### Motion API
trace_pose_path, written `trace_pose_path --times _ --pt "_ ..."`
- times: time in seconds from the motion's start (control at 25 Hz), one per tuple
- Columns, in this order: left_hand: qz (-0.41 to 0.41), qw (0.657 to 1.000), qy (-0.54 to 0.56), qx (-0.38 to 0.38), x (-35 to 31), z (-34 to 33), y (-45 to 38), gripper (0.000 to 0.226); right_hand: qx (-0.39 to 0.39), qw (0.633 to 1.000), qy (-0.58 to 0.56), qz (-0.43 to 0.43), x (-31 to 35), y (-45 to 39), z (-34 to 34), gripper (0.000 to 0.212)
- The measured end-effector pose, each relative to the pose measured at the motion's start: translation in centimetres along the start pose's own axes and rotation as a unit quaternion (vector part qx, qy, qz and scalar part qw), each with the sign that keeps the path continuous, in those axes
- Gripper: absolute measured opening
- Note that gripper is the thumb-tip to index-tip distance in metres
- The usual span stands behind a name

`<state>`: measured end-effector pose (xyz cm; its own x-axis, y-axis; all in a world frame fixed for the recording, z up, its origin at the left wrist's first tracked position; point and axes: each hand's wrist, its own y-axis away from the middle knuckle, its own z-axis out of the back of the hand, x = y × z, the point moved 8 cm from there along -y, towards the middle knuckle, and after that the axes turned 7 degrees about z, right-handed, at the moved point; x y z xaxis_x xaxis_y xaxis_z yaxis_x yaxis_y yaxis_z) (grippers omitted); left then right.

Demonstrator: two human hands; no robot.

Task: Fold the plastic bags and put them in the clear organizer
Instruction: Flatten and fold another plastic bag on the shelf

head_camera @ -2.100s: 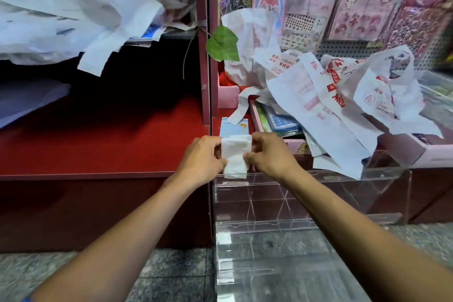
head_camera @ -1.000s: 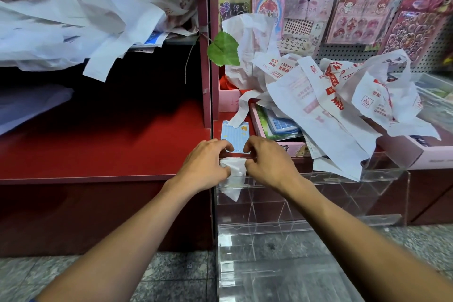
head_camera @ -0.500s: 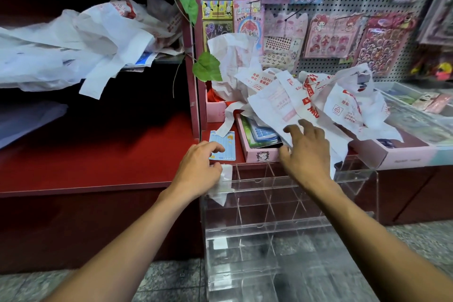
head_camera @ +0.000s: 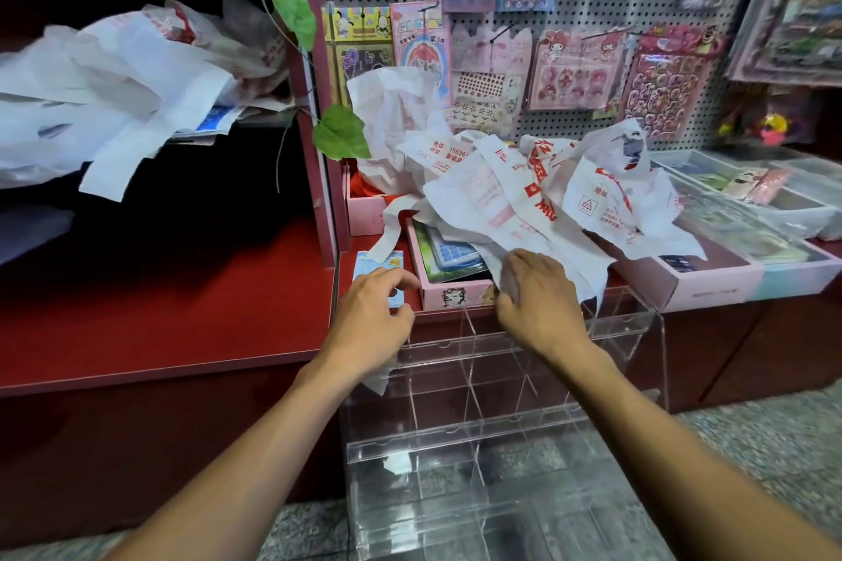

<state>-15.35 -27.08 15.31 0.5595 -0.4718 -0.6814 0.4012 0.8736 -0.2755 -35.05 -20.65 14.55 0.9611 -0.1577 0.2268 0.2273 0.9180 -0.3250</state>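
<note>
A clear organizer (head_camera: pixel 610 326) with a grid of compartments stands on the floor against the red shelf. A small folded white bag (head_camera: pixel 379 382) sits in its back left compartment, partly hidden under my left hand (head_camera: pixel 371 321), whose fingers hang loosely curled above it. A pile of crumpled white plastic bags (head_camera: pixel 524 191) with red print lies on the pink boxes behind the organizer. My right hand (head_camera: pixel 537 301) grips the lower edge of one bag in that pile. More white bags (head_camera: pixel 114 96) are heaped on the upper left shelf.
A pink box (head_camera: pixel 449 294) with a calculator in it sits between my hands at the shelf edge. A small blue card (head_camera: pixel 364 264) lies beside it. A pegboard (head_camera: pixel 587 5) of sticker sheets rises behind, clear trays (head_camera: pixel 770 200) are at right, and green leaves (head_camera: pixel 339 132) hang by the divider.
Both hands folded the small bag and lowered it into the organizer. The right hand then let go, reached to the pile and closed on a printed bag's edge. The view tilted up.
</note>
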Motion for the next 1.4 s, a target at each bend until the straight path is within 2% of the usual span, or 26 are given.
trace_pose_path --times 0.08,0.12,0.24,0.28,0.32,0.4,0.44,0.52,0.6,0.68,0.76,0.92,1.08,1.16,1.24,1.4 --pt "0.003 1.0 0.022 -0.015 -0.3 0.1 -0.2 0.027 -0.062 0.995 -0.063 0.037 1.2 0.3 1.7 0.064" --pt "0.009 0.998 0.045 -0.03 -0.5 0.3 -0.2 0.025 -0.07 0.991 -0.097 0.064 2.1 0.4 2.1 0.064" --pt "0.068 0.974 0.206 -0.062 -0.5 1.1 -0.6 0.007 -0.025 0.971 -0.166 0.168 5.9 1.0 1.6 0.066" --pt "0.105 0.951 0.287 -0.048 0.0 1.0 -1.0 0.01 -0.01 0.964 -0.176 0.198 7.0 1.2 1.1 0.066" --pt "0.14 0.921 0.362 -0.023 0.4 0.7 -1.2 0.026 0.003 0.958 -0.183 0.222 8.0 1.4 0.6 0.066" --pt "0.204 0.878 0.434 -0.002 1.7 0.3 -1.4 0.052 0.027 0.947 -0.189 0.257 9.7 1.8 -0.2 0.065" --pt "0.223 0.872 0.435 -0.018 2.4 0.5 -1.4 0.055 0.04 0.943 -0.192 0.268 10.4 1.9 -0.5 0.064" --pt "0.249 0.875 0.405 -0.088 3.7 1.3 -1.0 0.039 0.055 0.938 -0.208 0.272 11.5 2.2 -0.8 0.06" --pt "0.269 0.865 0.402 -0.137 5.1 2.4 -0.4 0.014 0.052 0.941 -0.231 0.243 12.0 2.1 -0.6 0.052" --pt "0.295 0.855 0.398 -0.151 6.6 3.6 0.2 0.005 0.042 0.947 -0.25 0.196 12.0 1.8 -0.3 0.046" --pt "0.314 0.848 0.397 -0.155 8.6 5.1 0.9 0.005 0.053 0.949 -0.247 0.191 12.8 1.6 -0.6 0.044" --pt "0.324 0.855 0.363 -0.178 12.4 9.9 3.2 0.009 0.078 0.95 -0.135 0.272 17.1 0.9 -3.3 0.047" --pt "0.351 0.869 0.308 -0.164 17.0 14.6 5.8 0.018 0.091 0.965 -0.061 0.237 20.6 -0.8 -6.2 0.048" --pt "0.38 0.86 0.306 -0.15 19.3 15.8 6.8 0.02 0.081 0.968 -0.061 0.228 22.0 -1.9 -6.9 0.05" --pt "0.4 0.846 0.318 -0.15 21.6 17.0 7.8 0.018 0.091 0.969 -0.054 0.225 24.0 -3.1 -8.0 0.043" --pt "0.419 0.825 0.346 -0.153 25.2 18.8 9.1 0.015 0.16 0.957 -0.011 0.242 28.3 -4.3 -11.2 0.047"
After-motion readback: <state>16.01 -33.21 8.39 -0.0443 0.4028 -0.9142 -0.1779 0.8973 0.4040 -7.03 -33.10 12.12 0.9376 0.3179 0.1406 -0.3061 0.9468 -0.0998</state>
